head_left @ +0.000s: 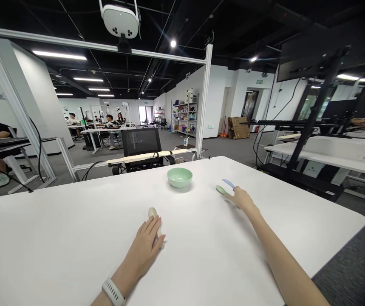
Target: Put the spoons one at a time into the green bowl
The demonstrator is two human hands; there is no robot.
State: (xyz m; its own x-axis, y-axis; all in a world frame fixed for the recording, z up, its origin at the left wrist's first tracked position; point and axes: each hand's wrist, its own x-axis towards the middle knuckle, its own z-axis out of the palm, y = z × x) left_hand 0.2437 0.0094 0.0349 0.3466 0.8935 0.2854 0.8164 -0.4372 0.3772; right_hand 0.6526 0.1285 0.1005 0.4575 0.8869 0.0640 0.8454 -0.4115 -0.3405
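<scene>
My left hand (144, 246) lies over a beige spoon (152, 212) on the white table (83, 246). Its fingers are stretched across the handle, with the thumb apart near the handle's end. Farther right, my right hand (242, 199) is closed around the handle end of a blue knife (228, 183), whose blade points left and away from me. A green spoon (221, 190) lies alongside; my right thumb is close to it, and the hand partly hides its handle. Whether the thumb touches that spoon I cannot tell. Between and beyond both hands stands a light green bowl (179, 177).
Behind the table's far edge are a black mesh chair (141, 141) and a metal frame (207, 102). A black monitor stand (309, 114) rises at the right, beside another white desk (335, 158). Several people sit at desks in the background.
</scene>
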